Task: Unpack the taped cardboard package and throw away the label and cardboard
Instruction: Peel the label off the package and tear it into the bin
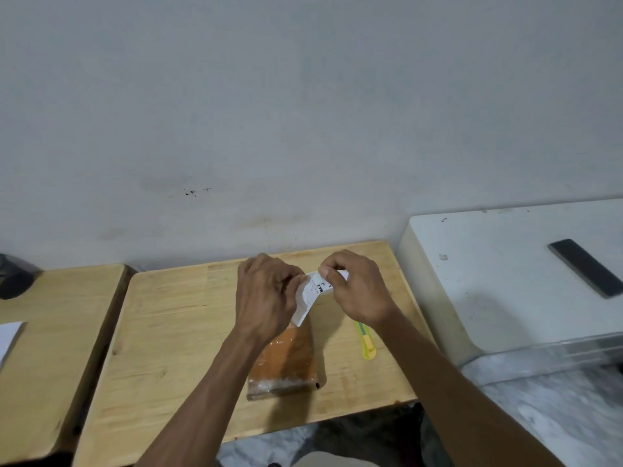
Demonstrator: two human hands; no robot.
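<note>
A brown cardboard package (286,362) wrapped in clear tape lies on the wooden table (175,332), its near end toward me. Above its far end both hands hold a white printed label (312,293). My left hand (266,294) pinches the label's left side. My right hand (357,288) pinches its top right corner between thumb and fingers. The label curls and hangs down between the hands, off the package. My left forearm hides part of the package's left edge.
A yellow-green utility knife (366,342) lies on the table right of the package, partly under my right wrist. A white appliance top (488,281) at the right carries a black phone (588,267). A second wooden table (50,332) stands at the left with white paper (8,338).
</note>
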